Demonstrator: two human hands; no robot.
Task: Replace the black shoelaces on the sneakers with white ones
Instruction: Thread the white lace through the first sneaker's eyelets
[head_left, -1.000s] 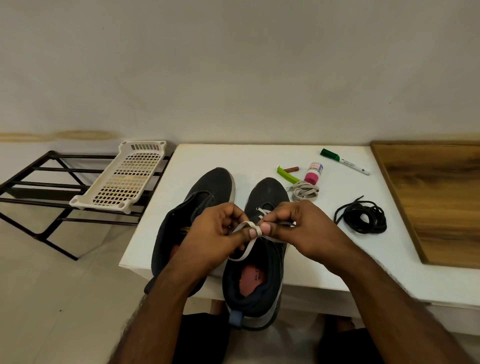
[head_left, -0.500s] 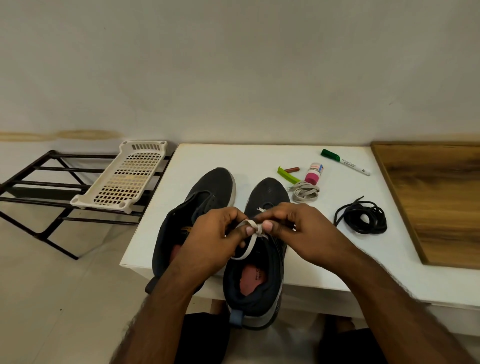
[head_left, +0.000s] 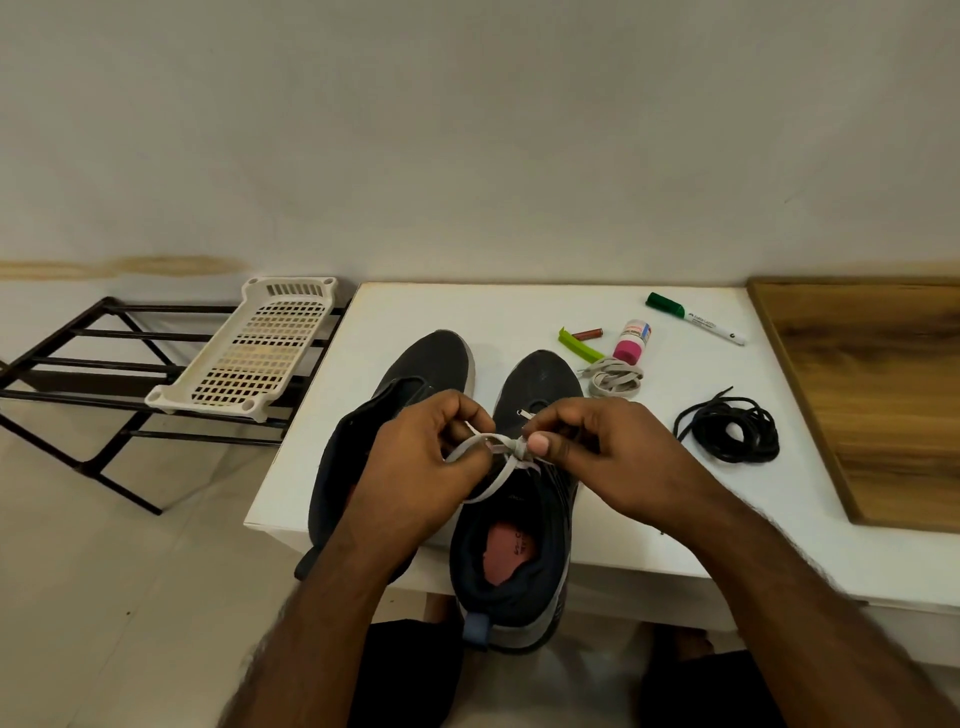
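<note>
Sneakers (head_left: 524, 467) on white table (head_left: 467, 312); beige wall (head_left: 467, 130) behind.

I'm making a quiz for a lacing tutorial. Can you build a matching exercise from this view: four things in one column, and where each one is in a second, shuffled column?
Things:
1. white shoelace
2. coiled black shoelaces
3. green marker
4. white plastic tray

Places:
A. on the black metal rack
B. at the table's far edge
C. pinched by both hands over the right sneaker
D. loose on the table, right of the sneakers

Pairs: 1-C, 2-D, 3-B, 4-A
</note>
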